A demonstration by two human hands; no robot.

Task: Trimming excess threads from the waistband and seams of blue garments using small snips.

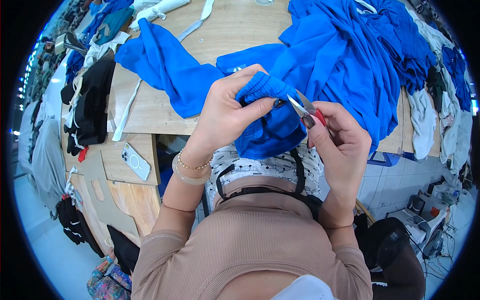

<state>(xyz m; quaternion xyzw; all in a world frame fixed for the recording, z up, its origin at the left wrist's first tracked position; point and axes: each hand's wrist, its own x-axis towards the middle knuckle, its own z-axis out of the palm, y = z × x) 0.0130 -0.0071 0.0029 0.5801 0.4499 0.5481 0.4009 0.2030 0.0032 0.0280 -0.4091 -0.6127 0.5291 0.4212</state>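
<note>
A bright blue garment (270,127) with a gathered elastic edge hangs from my left hand (232,107), whose fingers and thumb pinch its upper edge. My right hand (342,142) grips small red-handled thread snips (302,106). Their pointed metal blades are spread apart and reach the cloth's edge, close beside my left thumb. Whether a thread lies between the blades is too small to tell. One blue sleeve or leg (167,65) stretches out on the table to the left, and a large crumpled blue heap (335,65) lies to the right.
The wooden table (240,25) runs ahead of me. A white phone (135,161) and a cardboard pattern piece (102,187) rest on a lower surface at left. Black cloth (95,102) and a white strip (127,110) lie nearby. White cloths (422,122) hang off the right edge.
</note>
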